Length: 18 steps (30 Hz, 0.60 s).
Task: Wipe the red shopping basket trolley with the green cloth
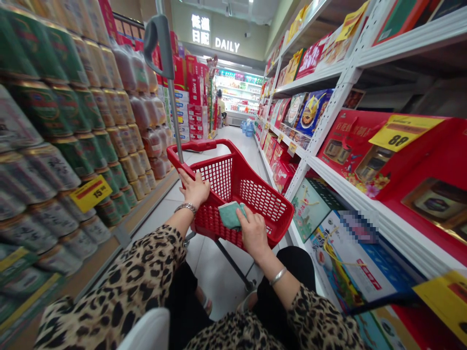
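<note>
In front of me stands a red plastic shopping cart [251, 192] with slotted basket walls, tilted in my view. My left hand [196, 189] lies on its near left rim, the fingers partly spread and reaching over the edge. A folded green cloth [229, 215] is gripped in my right hand [254, 231], pressed at the top of the near basket wall. Part of the cloth is hidden by my fingers. A grey pole with a hooked plastic handle [160, 46] rises at the cart's left side.
Stacked packs of cans [83, 107] line the left, with a yellow price tag [91, 193]. White shelves [328, 68] with boxed goods run along the right, gift boxes [350, 257] low beside my knee. A person [221, 104] is far down the tiled aisle [233, 136].
</note>
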Available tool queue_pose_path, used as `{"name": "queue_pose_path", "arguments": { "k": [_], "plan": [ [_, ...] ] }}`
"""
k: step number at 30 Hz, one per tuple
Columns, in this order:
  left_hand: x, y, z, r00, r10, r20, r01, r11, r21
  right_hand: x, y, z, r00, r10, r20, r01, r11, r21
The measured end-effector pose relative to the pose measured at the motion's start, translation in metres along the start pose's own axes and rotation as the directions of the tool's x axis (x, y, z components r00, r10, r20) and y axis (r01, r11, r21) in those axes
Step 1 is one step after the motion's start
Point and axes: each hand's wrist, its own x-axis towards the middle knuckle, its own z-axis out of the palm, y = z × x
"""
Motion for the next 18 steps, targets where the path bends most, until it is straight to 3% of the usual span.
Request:
{"name": "queue_pose_path", "arguments": {
  "k": [18],
  "plan": [
    [-0.006, -0.004, -0.005, 1.0, 0.008, 0.013, -0.009, 0.999, 0.048, -0.055, 0.044, -0.016, 0.984, -0.045, -0.175, 0.046, 0.999, 0.002]
  ]
}}
